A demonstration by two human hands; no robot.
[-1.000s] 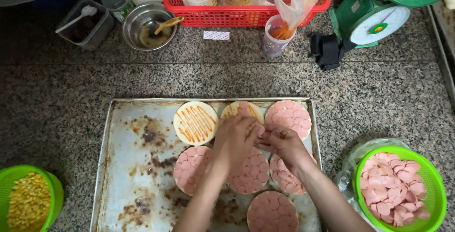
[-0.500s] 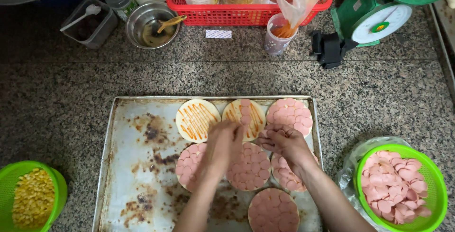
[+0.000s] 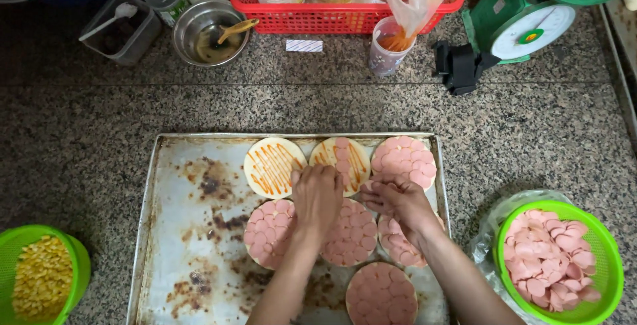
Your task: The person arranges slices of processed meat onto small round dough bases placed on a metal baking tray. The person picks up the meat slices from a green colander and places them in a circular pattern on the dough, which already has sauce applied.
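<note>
Here, left hand (image 3: 317, 195) is pressing pink sausage slices onto the round sauced dough base (image 3: 342, 160) on the stained metal tray (image 3: 192, 232); its grip cannot be told. Right hand (image 3: 397, 200) is pinching spare slices, feeding the left.

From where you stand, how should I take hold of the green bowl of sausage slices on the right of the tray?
Probably grip the green bowl by its rim on the near left edge, thumb outside, coming from the tray side. The rim is bare and raised there, while the sausage slices fill the middle. The right hand is nearest to it; the left hand rests over the rounds.
</note>
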